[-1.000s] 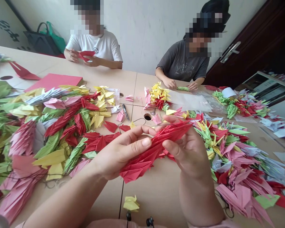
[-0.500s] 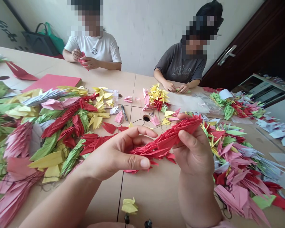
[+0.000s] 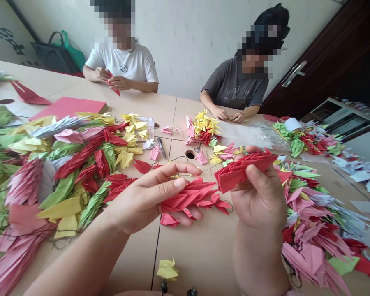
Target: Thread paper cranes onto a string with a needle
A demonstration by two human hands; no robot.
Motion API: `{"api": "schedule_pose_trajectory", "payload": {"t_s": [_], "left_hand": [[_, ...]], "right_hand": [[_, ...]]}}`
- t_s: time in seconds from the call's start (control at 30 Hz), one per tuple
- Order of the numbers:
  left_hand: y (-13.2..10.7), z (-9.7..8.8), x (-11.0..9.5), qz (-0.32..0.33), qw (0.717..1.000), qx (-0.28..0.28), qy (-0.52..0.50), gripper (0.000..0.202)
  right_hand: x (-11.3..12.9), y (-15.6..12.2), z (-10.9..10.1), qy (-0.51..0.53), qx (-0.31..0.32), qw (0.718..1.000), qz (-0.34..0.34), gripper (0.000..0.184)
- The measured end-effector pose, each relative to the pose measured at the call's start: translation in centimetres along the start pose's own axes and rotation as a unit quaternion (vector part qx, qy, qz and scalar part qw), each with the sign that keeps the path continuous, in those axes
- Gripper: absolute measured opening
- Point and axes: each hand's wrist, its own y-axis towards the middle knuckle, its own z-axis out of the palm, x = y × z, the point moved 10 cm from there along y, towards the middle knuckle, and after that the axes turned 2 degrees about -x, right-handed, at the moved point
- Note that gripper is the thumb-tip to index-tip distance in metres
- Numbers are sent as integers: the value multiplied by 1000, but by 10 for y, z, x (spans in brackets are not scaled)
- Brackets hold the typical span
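My left hand (image 3: pixel 160 193) is closed around a stack of nested red folded-paper cranes (image 3: pixel 189 195), thumb on top and fingers underneath. Up and to the right, my right hand (image 3: pixel 259 197) pinches a second bundle of red paper cranes (image 3: pixel 243 168) between thumb and fingers. A gap separates the two bundles. Below them, loose red cranes (image 3: pixel 214 203) lie on the table, partly hidden by my left hand. Close to me sits a single yellow folded-paper piece (image 3: pixel 168 269).
Heaps of colourful paper cranes (image 3: pixel 70 181) cover the left side, and another heap (image 3: pixel 311 230) the right. A pen (image 3: pixel 162 148) lies beside a cable hole (image 3: pixel 190 154). Across the table, one person (image 3: pixel 121 65) folds red paper; another person (image 3: pixel 234 90) handles something green.
The single long red bundle has come apart into two. My right hand has shifted right with its part, and my left thumb now presses on top of the other.
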Motion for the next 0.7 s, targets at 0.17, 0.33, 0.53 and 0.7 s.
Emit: {"api": "schedule_pose_trajectory", "payload": {"t_s": [0.17,0.33,0.53,0.7], "left_hand": [[2,-1,1,12,1000,-11,12,23],[5,-4,-2,56,996,-38,62,25],[1,-2,-5,85,984,-61,143,35],[-4,-3,-11,97,975,-78,186,27]], "right_hand": [[1,-6,9,-22,22,999,-16,26],[-8,-20,32,-26,119,993,0,39],[-25,-28,34,-90,134,985,59,46],[-16,-17,24,-35,77,996,38,33]]}}
